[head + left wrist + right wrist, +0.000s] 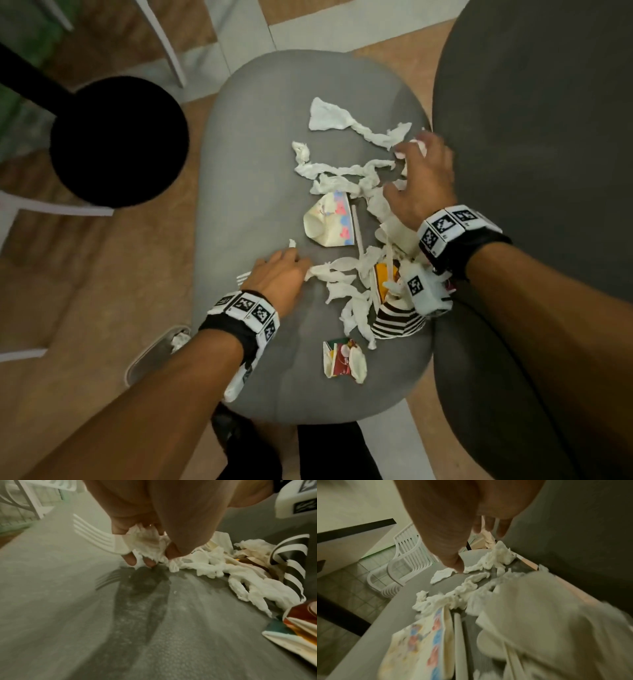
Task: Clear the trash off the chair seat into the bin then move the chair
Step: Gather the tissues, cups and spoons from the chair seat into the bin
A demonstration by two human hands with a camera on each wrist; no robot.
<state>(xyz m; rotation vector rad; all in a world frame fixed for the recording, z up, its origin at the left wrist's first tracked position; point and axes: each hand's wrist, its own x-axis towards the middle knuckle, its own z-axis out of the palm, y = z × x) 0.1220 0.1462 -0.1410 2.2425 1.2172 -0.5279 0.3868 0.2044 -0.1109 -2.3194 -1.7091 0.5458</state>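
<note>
A grey cushioned chair seat (pixel 257 154) carries torn white tissue strips (pixel 342 171), a straw (pixel 358 233) and crushed paper cups: a pastel one (pixel 329 219), a striped one (pixel 397 322) and a red-green one (pixel 342 358). My left hand (pixel 284 270) is low over the seat's left side. Its fingers (pixel 130 559) curl round a tissue wad (pixel 147 543) and also hold a white plastic fork (pixel 92 534). My right hand (pixel 407 168) is spread, fingers straight, over the tissue at the seat's right edge. Its fingertips (pixel 488 530) are close to a tissue clump (pixel 501 555).
A pale bin (pixel 154 356) with tissue inside stands on the floor by the seat's lower left. A black round top (pixel 120 140) is to the left. The dark grey backrest (pixel 531 137) rises on the right. A white plastic chair (pixel 406 566) stands beyond.
</note>
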